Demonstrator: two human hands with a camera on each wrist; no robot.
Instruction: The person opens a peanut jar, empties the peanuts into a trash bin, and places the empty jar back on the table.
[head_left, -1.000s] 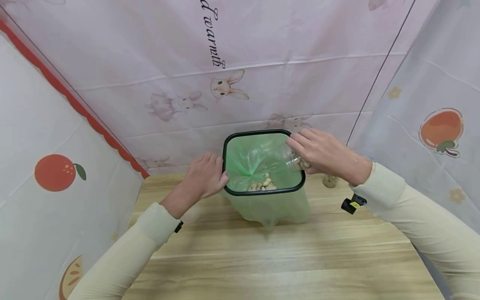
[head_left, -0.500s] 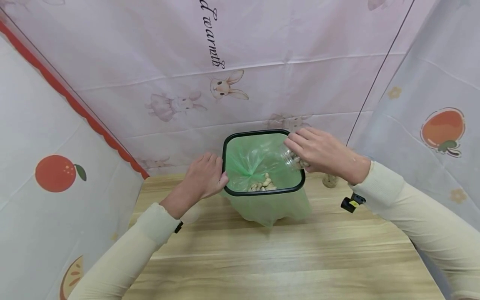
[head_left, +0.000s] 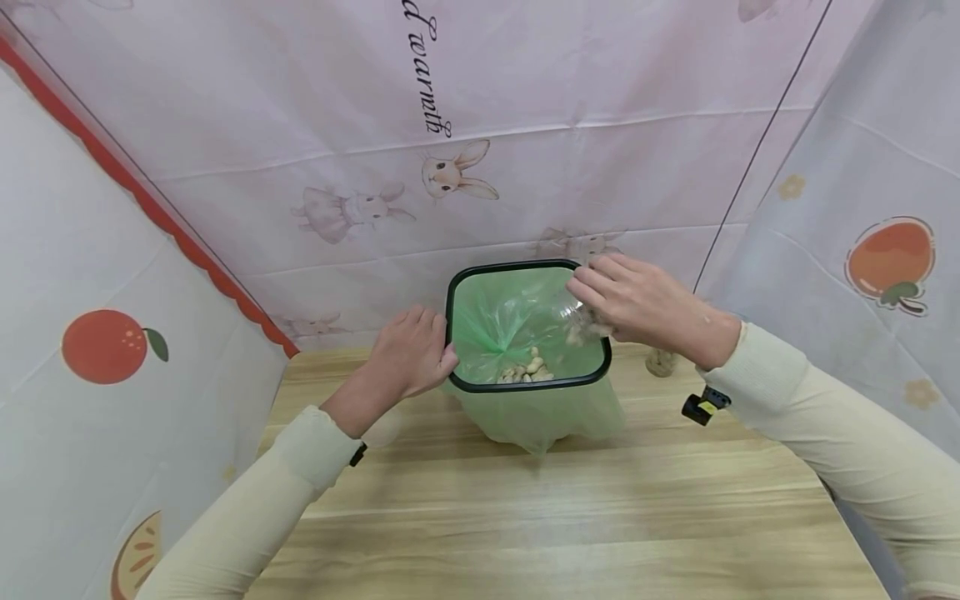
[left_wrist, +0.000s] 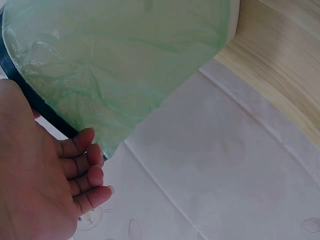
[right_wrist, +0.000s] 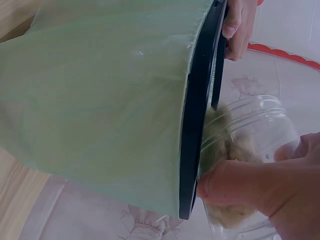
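A bin lined with a green bag (head_left: pixel 540 408) has a black rim (head_left: pixel 525 386); peanuts (head_left: pixel 527 371) lie inside it. My left hand (head_left: pixel 411 352) grips the rim's left side, and in the left wrist view the fingers of the hand (left_wrist: pixel 50 175) curl at the rim (left_wrist: pixel 47 112). At the right side of the opening, my right hand (head_left: pixel 648 304) holds a clear jar (head_left: pixel 577 312) tilted over the bin. The right wrist view shows the jar (right_wrist: pixel 270 127) with peanuts blurred near its mouth, the right hand (right_wrist: pixel 270 187) around it.
A small container with brownish contents (head_left: pixel 660 362) stands on the wooden table (head_left: pixel 570 517), right of the bin. A round, clear item (head_left: pixel 382 427) lies near the left wrist. Printed cloth walls (head_left: pixel 525 200) stand behind and at both sides.
The jar in my right hand has tipped slightly more toward the bin, and the peanuts inside it now look blurred. My left hand has stayed on the rim.
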